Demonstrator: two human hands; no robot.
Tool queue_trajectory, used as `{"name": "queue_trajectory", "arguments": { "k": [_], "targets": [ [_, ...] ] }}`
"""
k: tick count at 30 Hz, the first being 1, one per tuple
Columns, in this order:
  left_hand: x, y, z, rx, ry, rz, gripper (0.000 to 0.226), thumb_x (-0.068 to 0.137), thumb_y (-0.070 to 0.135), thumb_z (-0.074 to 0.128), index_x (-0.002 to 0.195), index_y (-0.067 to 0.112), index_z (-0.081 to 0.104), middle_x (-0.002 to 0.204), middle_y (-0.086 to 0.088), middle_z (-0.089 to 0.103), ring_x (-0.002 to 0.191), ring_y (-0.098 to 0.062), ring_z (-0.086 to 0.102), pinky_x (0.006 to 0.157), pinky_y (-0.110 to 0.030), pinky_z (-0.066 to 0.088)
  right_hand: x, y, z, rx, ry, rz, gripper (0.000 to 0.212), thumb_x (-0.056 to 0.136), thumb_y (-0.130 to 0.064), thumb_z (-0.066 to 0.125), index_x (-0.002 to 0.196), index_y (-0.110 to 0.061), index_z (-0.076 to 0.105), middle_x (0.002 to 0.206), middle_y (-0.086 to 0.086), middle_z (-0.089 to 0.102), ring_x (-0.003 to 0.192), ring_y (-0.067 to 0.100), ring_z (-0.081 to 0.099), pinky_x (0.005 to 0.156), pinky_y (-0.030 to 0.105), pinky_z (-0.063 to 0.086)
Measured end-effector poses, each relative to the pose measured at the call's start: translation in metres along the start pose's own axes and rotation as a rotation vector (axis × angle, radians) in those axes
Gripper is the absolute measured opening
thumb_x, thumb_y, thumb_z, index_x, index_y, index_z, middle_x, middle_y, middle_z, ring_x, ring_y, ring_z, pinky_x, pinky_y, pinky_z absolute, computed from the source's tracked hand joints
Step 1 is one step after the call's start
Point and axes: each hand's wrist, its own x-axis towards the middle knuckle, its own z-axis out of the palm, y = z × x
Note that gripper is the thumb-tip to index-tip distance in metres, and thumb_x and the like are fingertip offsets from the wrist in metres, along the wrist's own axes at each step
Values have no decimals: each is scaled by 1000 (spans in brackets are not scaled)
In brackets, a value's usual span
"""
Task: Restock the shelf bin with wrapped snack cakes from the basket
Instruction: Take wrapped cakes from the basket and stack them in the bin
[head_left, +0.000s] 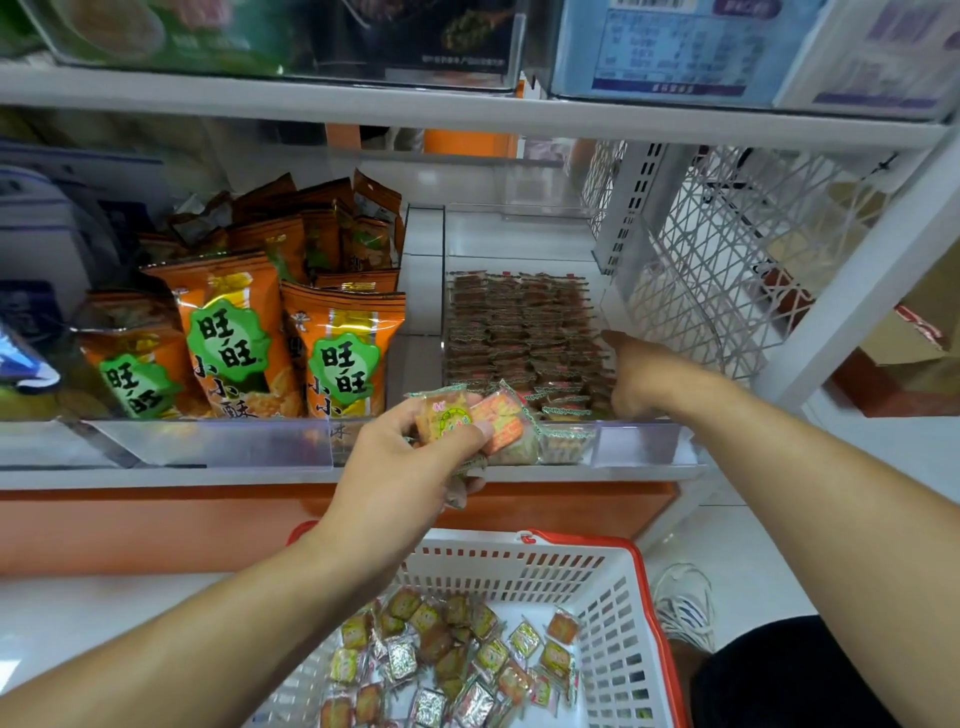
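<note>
Left hand (410, 462) pinches a small bunch of wrapped snack cakes (470, 418), thumb on top, fingers curled under; held just in front of the shelf lip, above the basket (631, 613). Top 2 cakes face up, printed sides toward cam, fanned side by side, long axis of the bunch approx. left-right.

Basket: white slotted plastic w/ red rim, on the floor nearest the person; loose cakes (452, 660) scattered flat inside, pointing every which way.

Right hand (631, 374) reaches into the shelf bin (524, 234) at its right side, index finger extended, touching the packed cakes (519, 332); other fingers curled, holding nothing I can see.

Bin: clear plastic, cakes stood on edge in tight rows running front-to-back, filling the front part.

Left of bin: orange snack bags (234, 332), upright. White shelf (156, 475) w/ clear front strip, orange panel below. White lattice side panel (727, 249) at right. Pale tiled floor (753, 545).
</note>
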Motion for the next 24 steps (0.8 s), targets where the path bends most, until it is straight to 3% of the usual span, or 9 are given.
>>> {"name": "queue_trajectory", "arguments": {
  "k": [3, 8, 12, 15, 17, 18, 20, 22, 24],
  "targets": [
    [-1, 1, 0, 1, 5, -4, 13, 89, 20, 76, 101, 14, 74, 99, -22, 73, 78, -49, 66, 60, -21, 56, 1, 0, 2, 29, 36, -31, 67, 90, -11, 65, 151, -17, 35, 131, 12, 61, 111, 32, 62, 95, 34, 53],
    [-2, 4, 0, -24, 2, -20, 11, 89, 20, 76, 98, 15, 74, 100, -26, 72, 73, -36, 63, 58, -20, 56, 6, 2, 7, 106, 16, -74, 69, 91, -14, 67, 151, -26, 36, 122, 7, 66, 99, 26, 63, 92, 36, 56],
    [-2, 5, 0, -64, -8, -36, 10, 89, 19, 76, 99, 16, 75, 97, -18, 76, 77, -32, 69, 61, -22, 57, 2, 3, 3, 136, -4, -90, 66, 88, -10, 67, 148, -22, 40, 125, 9, 65, 106, 29, 63, 94, 37, 54],
    [-3, 8, -2, -106, -15, -48, 12, 89, 17, 76, 100, 18, 75, 96, -10, 79, 77, -22, 75, 56, -21, 55, -12, -2, -5, 117, 201, -151, 67, 87, -3, 61, 148, -23, 43, 138, 10, 58, 112, 26, 62, 91, 30, 53],
    [-3, 9, -2, -126, -24, -51, 14, 89, 17, 75, 104, 17, 74, 96, -10, 79, 75, -21, 76, 55, -22, 55, -30, -11, -9, 308, 375, -268, 47, 92, -13, 63, 136, -28, 57, 126, 3, 67, 98, 17, 66, 83, 27, 52],
    [-3, 9, -2, -140, -33, -51, 16, 90, 17, 74, 106, 17, 74, 96, -10, 79, 76, -20, 76, 55, -22, 56, -41, -18, -10, 496, 355, -326, 30, 95, -24, 65, 123, -32, 66, 113, -3, 72, 89, 13, 67, 79, 29, 53],
    [-2, 11, -2, -164, -59, -51, 22, 89, 19, 75, 111, 17, 74, 99, -10, 79, 80, -20, 77, 60, -26, 60, -65, -32, -10, 943, 58, -387, 13, 93, -34, 68, 104, -30, 75, 89, -6, 75, 74, 10, 66, 67, 31, 56],
    [-2, 12, -1, -188, -93, -60, 30, 85, 27, 76, 114, 18, 74, 104, -11, 79, 88, -21, 77, 66, -29, 62, -80, -38, -6, 1141, -174, -438, 16, 91, -19, 72, 106, -21, 75, 81, 0, 74, 69, 13, 64, 59, 26, 56],
    [-2, 13, -1, -208, -85, -73, 39, 81, 34, 76, 116, 18, 74, 108, -11, 78, 93, -22, 76, 67, -31, 62, -87, -39, -3, 1154, -180, -464, 26, 86, -5, 74, 111, -14, 72, 81, 6, 74, 71, 18, 66, 59, 26, 57]
  ]
}}
